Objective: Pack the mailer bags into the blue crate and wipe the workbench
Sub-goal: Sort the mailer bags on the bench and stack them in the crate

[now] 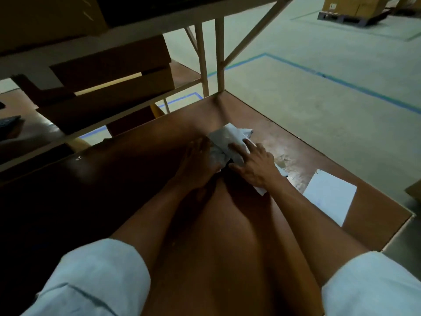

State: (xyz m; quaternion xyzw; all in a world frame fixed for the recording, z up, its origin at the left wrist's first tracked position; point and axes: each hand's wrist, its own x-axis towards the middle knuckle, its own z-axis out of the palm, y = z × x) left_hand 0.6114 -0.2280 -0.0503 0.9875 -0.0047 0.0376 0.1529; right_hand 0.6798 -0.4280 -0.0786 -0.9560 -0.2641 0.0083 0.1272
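Work has hardly begun: your left hand (197, 164) and right hand (255, 166) both press flat, fingers straight, on the mailer bags (227, 136) piled on the bench (227, 224). No blue crate shows, and wiping is not yet done.

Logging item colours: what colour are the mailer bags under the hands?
Mailer bags: pale grey-white, head view.

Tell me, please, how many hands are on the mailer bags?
2. The left hand rests on the left of the bags, the right hand on their right; none seems hidden.
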